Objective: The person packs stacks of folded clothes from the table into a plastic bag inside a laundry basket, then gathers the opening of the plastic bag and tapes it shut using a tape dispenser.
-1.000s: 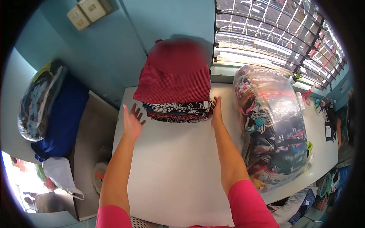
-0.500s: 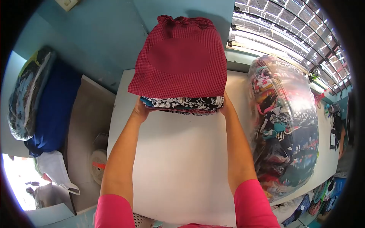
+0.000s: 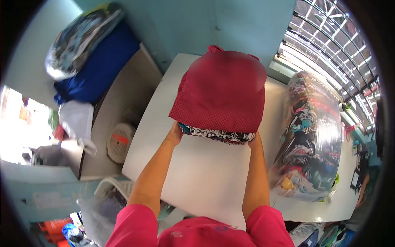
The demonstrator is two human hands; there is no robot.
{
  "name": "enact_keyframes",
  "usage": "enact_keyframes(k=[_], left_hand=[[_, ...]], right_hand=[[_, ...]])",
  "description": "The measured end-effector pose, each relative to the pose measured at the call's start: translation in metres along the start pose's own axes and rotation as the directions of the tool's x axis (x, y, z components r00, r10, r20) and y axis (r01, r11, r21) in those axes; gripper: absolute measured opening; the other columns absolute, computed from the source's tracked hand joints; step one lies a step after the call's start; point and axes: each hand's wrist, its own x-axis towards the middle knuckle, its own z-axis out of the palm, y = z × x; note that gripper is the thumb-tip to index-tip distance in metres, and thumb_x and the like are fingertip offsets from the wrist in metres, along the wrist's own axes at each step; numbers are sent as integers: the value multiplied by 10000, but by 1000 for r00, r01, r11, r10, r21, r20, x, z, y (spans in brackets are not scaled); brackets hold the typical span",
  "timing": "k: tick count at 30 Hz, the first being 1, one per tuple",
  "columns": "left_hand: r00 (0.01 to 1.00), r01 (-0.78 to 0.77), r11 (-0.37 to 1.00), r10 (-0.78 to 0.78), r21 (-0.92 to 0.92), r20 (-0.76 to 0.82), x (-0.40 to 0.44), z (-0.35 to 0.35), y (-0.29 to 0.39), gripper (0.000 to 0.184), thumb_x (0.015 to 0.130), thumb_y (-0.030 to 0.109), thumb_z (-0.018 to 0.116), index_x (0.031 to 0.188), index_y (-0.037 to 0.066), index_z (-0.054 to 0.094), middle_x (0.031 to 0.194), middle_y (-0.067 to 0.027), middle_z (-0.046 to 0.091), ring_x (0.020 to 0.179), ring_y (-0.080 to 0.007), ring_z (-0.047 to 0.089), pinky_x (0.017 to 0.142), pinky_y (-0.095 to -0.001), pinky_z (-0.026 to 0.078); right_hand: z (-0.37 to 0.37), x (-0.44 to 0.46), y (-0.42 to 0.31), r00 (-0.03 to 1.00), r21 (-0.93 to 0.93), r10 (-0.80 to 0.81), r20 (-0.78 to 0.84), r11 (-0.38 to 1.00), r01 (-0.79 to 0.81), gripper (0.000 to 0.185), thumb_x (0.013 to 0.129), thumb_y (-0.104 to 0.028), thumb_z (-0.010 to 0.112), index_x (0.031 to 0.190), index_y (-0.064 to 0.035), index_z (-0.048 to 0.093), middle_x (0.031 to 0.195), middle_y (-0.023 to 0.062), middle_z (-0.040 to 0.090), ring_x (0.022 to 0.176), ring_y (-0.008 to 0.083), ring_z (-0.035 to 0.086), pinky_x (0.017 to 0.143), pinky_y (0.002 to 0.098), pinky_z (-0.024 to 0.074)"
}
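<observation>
A stack of folded cloth stands on the white table [image 3: 197, 173]. On top lies dark red textured fabric [image 3: 218, 107], its upper part blurred. Below its front edge show black-and-white patterned folded cloths [image 3: 218, 134], with a bit of teal at the left corner. My left hand [image 3: 176, 134] grips the stack at its lower left corner, fingers partly hidden under the cloth. At the lower right corner my right hand [image 3: 254, 141] holds the other side, its fingers mostly behind the stack.
Right of the stack lies a large clear plastic bag [image 3: 308, 144] full of clothes. A barred window [image 3: 329, 45] is behind it. To the left are a blue cloth bundle [image 3: 98, 61], a wrapped plastic package [image 3: 80, 43] and a beige fan [image 3: 120, 142].
Both hands have closed on the sides of the stack since the earliest frame. The view has turned, and the stack now sits nearer my body, away from the wall.
</observation>
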Motion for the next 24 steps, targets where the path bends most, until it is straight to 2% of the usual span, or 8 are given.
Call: enact_keyframes(k=[3,7,9,17,18,21,23,24], left_hand=[[991,-49,999,47,-9,-127,-59,-32,-35,486,860,463,418,1262,191,406,1240,14,463,1124,-158,431,957,-328,318],[971,-236,965,229,116,67,-117,-99,-107,506,875,432,422,1306,177,357,1252,12,453,1134,-145,407,940,-333,324],[994,-99,995,100,-31,42,-167,-91,-101,616,822,528,432,1342,220,316,1307,-14,362,1213,-198,292,955,-395,265],[959,-265,957,248,-120,-137,-253,-106,-119,564,842,447,422,1326,167,348,1320,-87,346,1230,-261,307,976,-396,282],[887,-458,887,452,-54,-97,-246,-95,-117,537,850,419,417,1311,148,370,1309,-116,349,1208,-285,338,980,-382,288],[835,-485,865,501,127,-227,-260,-97,-124,511,852,382,418,1278,101,405,1277,-161,379,1168,-316,375,977,-370,295],[568,-788,585,811,191,-143,-206,-106,-154,375,839,177,431,1185,35,466,1158,-216,473,1090,-365,427,944,-396,331],[824,-519,854,493,-25,-281,-247,-96,-123,287,795,64,428,1058,3,526,1079,-225,519,1019,-369,481,881,-425,384]], right_hand=[[-45,-25,52,1000,24,-1,1,1000,1,627,795,-488,547,1290,-128,410,1283,52,456,1176,212,429,967,372,356],[-43,-106,80,992,-130,-26,126,991,42,610,820,-446,522,1296,-93,380,1298,76,428,1182,225,417,967,371,355],[-51,-138,91,974,-211,-22,224,975,71,598,836,-418,506,1300,-70,361,1307,92,409,1187,234,408,968,370,354],[-11,-175,152,841,-350,37,540,918,185,584,860,-356,483,1318,-41,305,1313,120,384,1165,255,417,953,379,371],[2,-166,156,759,-287,-8,651,923,256,588,856,-354,487,1321,-47,299,1308,119,387,1155,256,425,948,382,378],[-16,-143,165,765,-321,9,644,911,260,600,847,-348,498,1331,-66,283,1294,115,399,1124,258,451,932,392,397],[-36,-128,169,782,-306,-63,620,898,315,610,841,-344,505,1338,-78,272,1285,112,407,1104,260,467,921,399,410],[-65,-122,163,800,-289,-128,586,889,354,615,838,-341,509,1341,-84,266,1280,110,411,1093,261,476,916,402,417]])
